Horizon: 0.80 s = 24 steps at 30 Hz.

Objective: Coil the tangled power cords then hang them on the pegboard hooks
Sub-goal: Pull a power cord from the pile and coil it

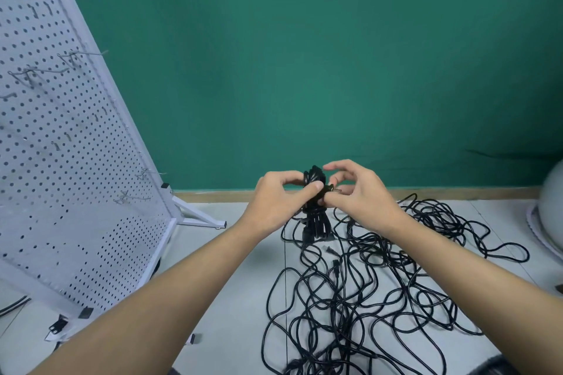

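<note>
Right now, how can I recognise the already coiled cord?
Look at the green wall, then down to the black cords tangled on the floor. Above them, the left hand and right hand hold the coiled cord, the only tight bundle.

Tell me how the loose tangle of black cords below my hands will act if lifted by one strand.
Likely floppy: the tangled cords lie in loose curving loops. One strand would probably snag and drag its neighbours, since the strands cross each other repeatedly. Unlikely to roll, as the tangle sprawls flat.

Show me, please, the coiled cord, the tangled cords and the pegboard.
coiled cord (316,224): head view, lower hanging loops.
tangled cords (335,307): head view, middle of pile.
pegboard (76,192): head view, bare perforated panel.
</note>
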Each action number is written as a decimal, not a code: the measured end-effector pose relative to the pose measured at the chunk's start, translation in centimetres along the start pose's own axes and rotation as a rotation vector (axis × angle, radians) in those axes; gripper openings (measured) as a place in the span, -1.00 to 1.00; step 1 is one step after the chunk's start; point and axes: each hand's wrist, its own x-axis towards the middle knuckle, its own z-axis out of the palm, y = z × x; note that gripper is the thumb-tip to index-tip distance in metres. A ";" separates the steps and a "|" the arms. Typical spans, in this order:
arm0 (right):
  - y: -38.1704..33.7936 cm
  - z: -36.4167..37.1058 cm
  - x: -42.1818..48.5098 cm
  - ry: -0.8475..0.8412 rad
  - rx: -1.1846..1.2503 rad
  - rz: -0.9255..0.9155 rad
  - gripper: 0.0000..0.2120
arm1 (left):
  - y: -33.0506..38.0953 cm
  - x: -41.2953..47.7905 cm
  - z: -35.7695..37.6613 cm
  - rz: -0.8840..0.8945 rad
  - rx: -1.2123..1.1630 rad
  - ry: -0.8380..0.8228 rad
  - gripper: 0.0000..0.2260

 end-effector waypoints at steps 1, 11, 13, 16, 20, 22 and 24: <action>0.0 0.0 0.0 0.007 0.055 0.026 -0.57 | 0.0 0.0 0.1 0.002 -0.007 0.034 -0.86; -1.0 0.2 -0.4 0.021 -0.454 -0.127 -0.90 | 0.3 0.4 1.0 -0.021 0.066 0.213 -0.82; -0.6 0.3 -0.3 -0.082 -0.524 -0.095 -0.91 | -0.3 0.3 0.9 -0.043 0.144 0.156 -0.75; -0.1 0.5 -0.3 -0.160 -0.610 -0.128 -0.92 | -0.7 0.3 0.6 -0.088 0.156 0.129 -0.72; 0.1 1.0 -0.7 -0.150 -0.649 -0.280 -0.81 | -1.2 1.1 -0.2 -0.168 -0.035 0.206 -0.75; -0.3 1.3 -1.1 -0.139 -0.691 -0.386 -0.79 | -1.3 1.4 -0.6 -0.273 -0.140 0.216 -0.75; -0.9 1.7 -1.7 -0.143 -0.790 -0.489 -0.70 | -1.3 1.6 -1.2 -0.361 -0.186 0.223 -0.75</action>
